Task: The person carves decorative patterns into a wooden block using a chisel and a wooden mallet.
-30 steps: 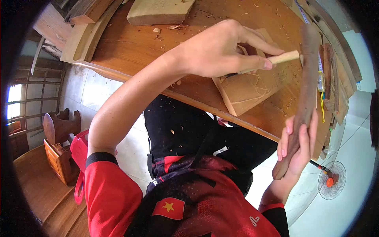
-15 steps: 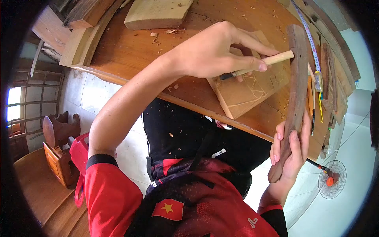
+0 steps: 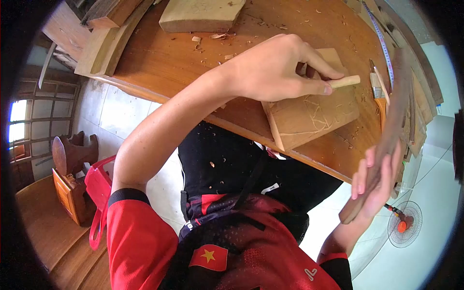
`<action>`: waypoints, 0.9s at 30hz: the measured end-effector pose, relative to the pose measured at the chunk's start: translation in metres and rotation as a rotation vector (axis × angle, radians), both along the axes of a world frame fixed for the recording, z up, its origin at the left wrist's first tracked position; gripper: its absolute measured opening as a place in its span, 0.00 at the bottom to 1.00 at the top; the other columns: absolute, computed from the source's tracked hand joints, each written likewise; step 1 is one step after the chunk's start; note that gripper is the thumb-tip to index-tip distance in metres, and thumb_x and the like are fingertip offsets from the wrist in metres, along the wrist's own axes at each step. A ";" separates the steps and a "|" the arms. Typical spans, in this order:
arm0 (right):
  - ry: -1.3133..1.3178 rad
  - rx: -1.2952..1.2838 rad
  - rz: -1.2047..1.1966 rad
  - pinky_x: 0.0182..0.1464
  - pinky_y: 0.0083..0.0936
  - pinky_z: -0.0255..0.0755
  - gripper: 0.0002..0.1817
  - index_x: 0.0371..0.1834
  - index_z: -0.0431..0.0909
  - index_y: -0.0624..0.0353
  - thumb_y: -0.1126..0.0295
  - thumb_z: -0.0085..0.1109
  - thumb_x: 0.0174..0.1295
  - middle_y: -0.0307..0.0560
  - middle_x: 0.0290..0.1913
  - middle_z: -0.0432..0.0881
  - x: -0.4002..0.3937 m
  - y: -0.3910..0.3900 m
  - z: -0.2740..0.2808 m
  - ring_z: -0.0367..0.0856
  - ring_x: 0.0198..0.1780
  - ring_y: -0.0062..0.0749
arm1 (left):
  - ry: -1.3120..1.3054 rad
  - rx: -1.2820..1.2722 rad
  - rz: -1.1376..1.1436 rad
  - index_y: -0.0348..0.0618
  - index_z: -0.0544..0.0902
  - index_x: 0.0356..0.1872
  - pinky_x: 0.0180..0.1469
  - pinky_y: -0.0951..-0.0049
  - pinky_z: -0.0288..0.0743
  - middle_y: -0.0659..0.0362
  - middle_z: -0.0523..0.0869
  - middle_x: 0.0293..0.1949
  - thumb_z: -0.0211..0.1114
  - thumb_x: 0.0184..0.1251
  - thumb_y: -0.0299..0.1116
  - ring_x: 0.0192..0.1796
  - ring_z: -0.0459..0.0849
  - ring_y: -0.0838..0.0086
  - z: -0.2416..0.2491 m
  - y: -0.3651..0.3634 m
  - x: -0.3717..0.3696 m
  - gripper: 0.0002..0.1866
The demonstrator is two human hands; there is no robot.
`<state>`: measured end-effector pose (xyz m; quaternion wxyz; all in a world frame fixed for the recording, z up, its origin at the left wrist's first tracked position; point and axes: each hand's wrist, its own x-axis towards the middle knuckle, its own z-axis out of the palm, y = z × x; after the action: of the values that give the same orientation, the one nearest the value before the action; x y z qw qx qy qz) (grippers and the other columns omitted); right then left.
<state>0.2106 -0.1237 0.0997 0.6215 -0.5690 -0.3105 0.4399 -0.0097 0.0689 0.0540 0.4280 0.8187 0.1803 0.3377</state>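
Note:
My left hand (image 3: 282, 70) is closed around a chisel, whose pale wooden handle (image 3: 349, 81) sticks out to the right between thumb and forefinger. The blade is hidden by the hand. Below lies a wooden block (image 3: 304, 123) with carved and pencilled lines, jutting slightly over the table's front edge. My right hand (image 3: 379, 181) grips the lower part of a long dark wooden bar (image 3: 395, 106), raised, slightly blurred and apart from the chisel handle.
A brush (image 3: 378, 92) and a tape measure's blade (image 3: 384, 41) lie at the table's (image 3: 179, 58) right side, near stacked wood strips. A thick board (image 3: 200, 17) and wood shavings are toward the back. A fan (image 3: 405, 224) stands lower right.
The dark bar has swung to the right, away from the chisel handle's end that it was touching. My left hand keeps its hold over the block.

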 end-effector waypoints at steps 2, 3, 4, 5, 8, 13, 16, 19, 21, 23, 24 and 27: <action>-0.103 -0.164 0.187 0.10 0.17 0.62 0.31 0.83 0.55 0.54 0.65 0.48 0.79 0.50 0.35 0.74 0.005 -0.005 -0.002 0.67 0.14 0.19 | -0.014 -0.063 -0.042 0.43 0.90 0.57 0.47 0.70 0.79 0.53 0.93 0.42 0.73 0.70 0.39 0.40 0.86 0.74 -0.001 0.002 0.001 0.18; -0.045 -0.140 0.126 0.11 0.16 0.62 0.31 0.83 0.56 0.54 0.65 0.49 0.79 0.50 0.35 0.75 0.005 -0.005 -0.001 0.67 0.14 0.19 | 0.007 -0.059 -0.045 0.43 0.90 0.56 0.46 0.71 0.79 0.53 0.94 0.41 0.73 0.70 0.39 0.39 0.85 0.75 0.001 0.003 0.002 0.18; 0.015 -0.115 0.068 0.11 0.16 0.62 0.31 0.83 0.56 0.54 0.65 0.49 0.79 0.50 0.35 0.75 0.003 -0.005 -0.001 0.67 0.14 0.18 | 0.030 -0.056 -0.044 0.43 0.90 0.56 0.45 0.72 0.78 0.54 0.94 0.41 0.73 0.70 0.40 0.38 0.84 0.77 0.002 0.003 0.001 0.18; 0.074 -0.095 0.013 0.12 0.15 0.62 0.31 0.82 0.56 0.55 0.65 0.50 0.79 0.49 0.35 0.75 0.001 -0.005 -0.001 0.66 0.14 0.18 | 0.053 -0.057 -0.039 0.43 0.90 0.56 0.44 0.72 0.78 0.55 0.94 0.40 0.74 0.69 0.40 0.36 0.83 0.78 0.002 0.003 0.000 0.18; -0.046 -0.205 0.043 0.11 0.16 0.63 0.31 0.83 0.55 0.55 0.64 0.48 0.79 0.49 0.35 0.74 -0.006 -0.007 -0.001 0.65 0.13 0.18 | 0.052 -0.052 -0.060 0.43 0.91 0.55 0.41 0.74 0.76 0.57 0.93 0.38 0.74 0.69 0.40 0.35 0.81 0.80 -0.002 0.007 0.002 0.18; 0.067 -0.022 -0.023 0.12 0.15 0.61 0.31 0.82 0.56 0.56 0.65 0.49 0.79 0.47 0.35 0.74 0.000 -0.005 0.007 0.64 0.13 0.18 | 0.079 -0.061 -0.063 0.42 0.91 0.54 0.38 0.75 0.73 0.60 0.91 0.35 0.74 0.69 0.39 0.34 0.78 0.81 0.003 0.006 0.000 0.18; 0.029 -0.165 0.123 0.11 0.17 0.62 0.31 0.82 0.57 0.55 0.65 0.50 0.78 0.49 0.34 0.76 -0.003 -0.011 0.004 0.66 0.13 0.19 | 0.110 -0.060 -0.090 0.40 0.91 0.54 0.38 0.75 0.73 0.61 0.91 0.35 0.74 0.69 0.38 0.34 0.78 0.81 0.006 0.006 -0.002 0.17; 0.041 -0.192 -0.125 0.07 0.15 0.61 0.30 0.83 0.54 0.54 0.63 0.43 0.82 0.50 0.34 0.72 -0.007 -0.016 0.004 0.64 0.11 0.19 | 0.132 -0.087 -0.102 0.40 0.91 0.54 0.39 0.75 0.73 0.60 0.91 0.35 0.73 0.69 0.37 0.34 0.79 0.80 0.011 0.007 -0.003 0.17; 0.097 0.042 -0.052 0.07 0.15 0.61 0.31 0.84 0.52 0.53 0.63 0.44 0.81 0.50 0.34 0.72 0.002 -0.010 0.003 0.65 0.12 0.18 | 0.112 -0.106 -0.098 0.39 0.91 0.54 0.41 0.75 0.74 0.60 0.91 0.36 0.73 0.69 0.37 0.36 0.80 0.80 0.007 0.005 -0.005 0.17; 0.069 -0.098 -0.070 0.10 0.17 0.63 0.32 0.84 0.53 0.54 0.66 0.48 0.79 0.52 0.35 0.75 -0.010 -0.016 0.003 0.67 0.13 0.20 | 0.075 -0.090 -0.110 0.39 0.91 0.54 0.44 0.75 0.76 0.59 0.92 0.37 0.73 0.69 0.36 0.38 0.81 0.79 0.005 0.007 -0.002 0.17; 0.052 -0.165 -0.077 0.12 0.18 0.64 0.33 0.84 0.53 0.54 0.67 0.50 0.78 0.53 0.35 0.77 -0.015 -0.017 0.004 0.68 0.13 0.21 | 0.061 -0.091 -0.123 0.39 0.90 0.54 0.45 0.75 0.76 0.59 0.92 0.38 0.72 0.70 0.36 0.39 0.82 0.79 0.007 0.008 -0.001 0.16; -0.014 -0.185 0.094 0.13 0.16 0.64 0.33 0.84 0.54 0.56 0.66 0.50 0.78 0.51 0.35 0.76 -0.018 -0.019 0.004 0.67 0.14 0.19 | 0.029 -0.104 -0.116 0.38 0.89 0.56 0.48 0.74 0.77 0.58 0.93 0.42 0.72 0.70 0.34 0.43 0.85 0.79 0.010 0.006 -0.006 0.17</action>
<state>0.1925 -0.1430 0.1035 0.5428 -0.6118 -0.2995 0.4914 -0.0159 0.0753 0.0644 0.4863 0.8091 0.1563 0.2907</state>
